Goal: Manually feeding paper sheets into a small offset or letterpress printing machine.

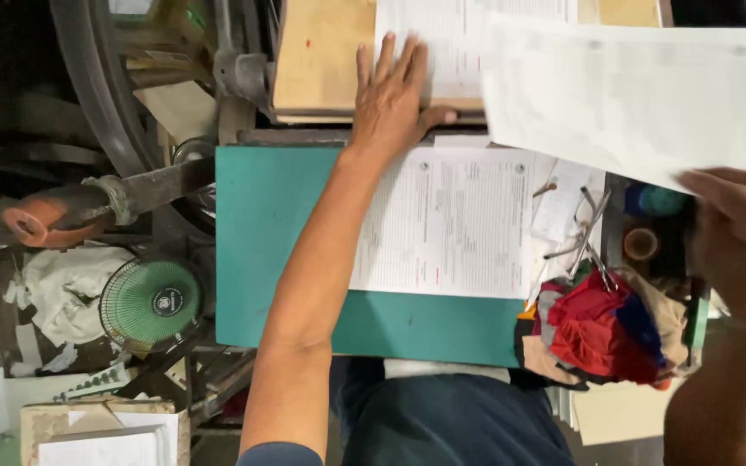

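A: Mid-feed, looks like. Left hand [390, 95] flat, fingers spread, pressing printed sheet [442, 43] on board [317, 56], gripping nothing.
B: Right hand [736, 229] pinching loose sheet [628, 91], lifted, blurred, above stack [455, 220] on green table [269, 250]. Next prob. calls for square placement, arm extended fwd.

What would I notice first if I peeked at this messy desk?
Probably the left hand pressed flat on printed papers at the top, while the right hand lifts a blurry white sheet at the right. Then the teal table in the middle and the bright red cloth pile at its right edge.
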